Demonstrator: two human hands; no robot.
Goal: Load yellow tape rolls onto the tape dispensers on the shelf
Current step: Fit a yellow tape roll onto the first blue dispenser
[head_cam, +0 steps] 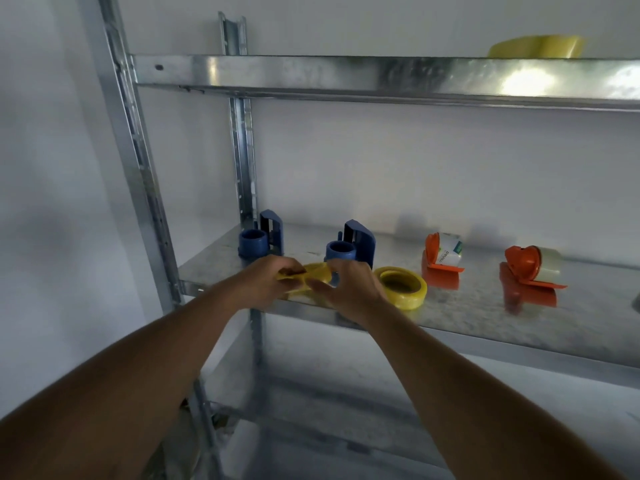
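White painted walls back a galvanised steel shelving unit (pixel 485 317), its speckled grey middle shelf at about hand level and a shiny upper shelf beam (pixel 381 76) crossing above, with slotted metal uprights (pixel 242 133) at the left. On the middle shelf, from the left, stand two dark blue plastic tape dispensers: the left blue dispenser (pixel 261 239) by the rear upright and the second blue dispenser (pixel 351 245) a little to its right, each with a round hollow hub pointing up and empty. Just in front of them, both bare hands meet on a yellow tape roll (pixel 313 276); it looks tilted, its ring partly hidden by fingers, so its exact axis is hard to tell. The left hand (pixel 266 284) pinches the roll's left edge with fingers closed on it, and the right hand (pixel 346 287) grips its right side, thumb pressed against the ring. Just beside the right hand lies a second yellow tape roll (pixel 401 287), flat on the shelf with its open core facing up, glossy and translucent. Further right stand two orange plastic dispensers, the nearer orange dispenser (pixel 440 263) carrying a printed whitish roll and the far orange dispenser (pixel 530 277) carrying a pale clear roll. On the upper shelf's right end rests a blurred yellow object (pixel 536 46).
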